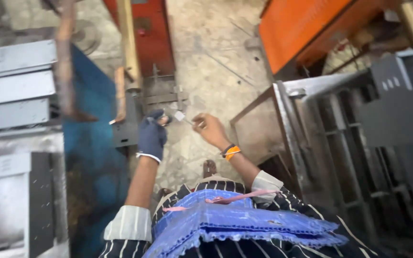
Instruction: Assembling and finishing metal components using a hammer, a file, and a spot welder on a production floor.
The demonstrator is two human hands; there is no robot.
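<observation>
A small pale tag-like piece (179, 115) is pinched between the gloved left hand (152, 136) and the bare right hand (210, 129); it is held over the concrete floor (216, 62), not yet set anywhere.

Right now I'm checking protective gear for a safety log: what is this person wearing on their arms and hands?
The left hand wears a dark blue fabric glove with a white cuff edge. The right hand is bare, with an orange and black band at the wrist. Both arms have dark striped sleeves rolled up, showing pale turned-back cuffs at the elbows.
</observation>
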